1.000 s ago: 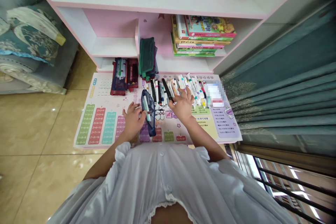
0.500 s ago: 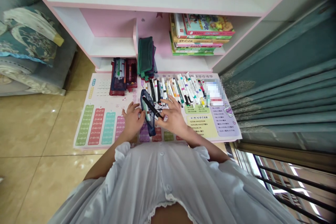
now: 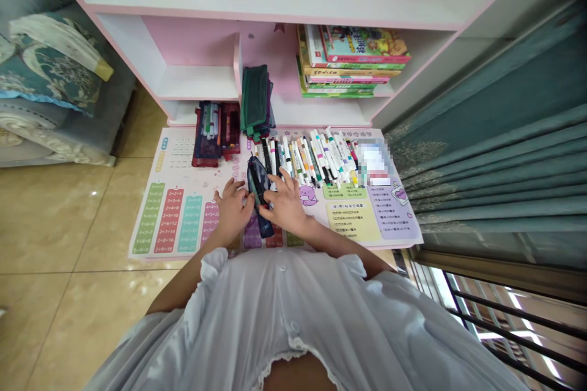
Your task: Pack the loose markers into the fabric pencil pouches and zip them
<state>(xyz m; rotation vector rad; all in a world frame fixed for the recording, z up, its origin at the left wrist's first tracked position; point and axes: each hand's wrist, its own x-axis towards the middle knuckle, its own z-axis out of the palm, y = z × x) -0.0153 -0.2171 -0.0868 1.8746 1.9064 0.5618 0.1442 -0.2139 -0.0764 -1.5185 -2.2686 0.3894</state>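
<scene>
A dark blue pencil case (image 3: 262, 225) lies open on the printed mat (image 3: 183, 214), with a few pens inside. My left hand (image 3: 233, 209) pinches its left edge and holds the opening apart. My right hand (image 3: 288, 204) rests against the case's right side. Its thumb and forefinger are closed on a black marker (image 3: 255, 185) that is mostly inside the case. Just beyond my hands, a row of several markers (image 3: 314, 156) lies side by side on the mat.
A red-and-dark case full of pens (image 3: 215, 131) lies at the mat's far left, beside a stack of green pouches (image 3: 254, 98). Books (image 3: 353, 61) are piled on the pink shelf. Teal curtains (image 3: 495, 153) hang at the right, and cushions (image 3: 50, 67) lie at the left.
My right hand took a black marker from the row, carried it left and toward me, and slid it into the pencil case. My left hand stayed on the case.
</scene>
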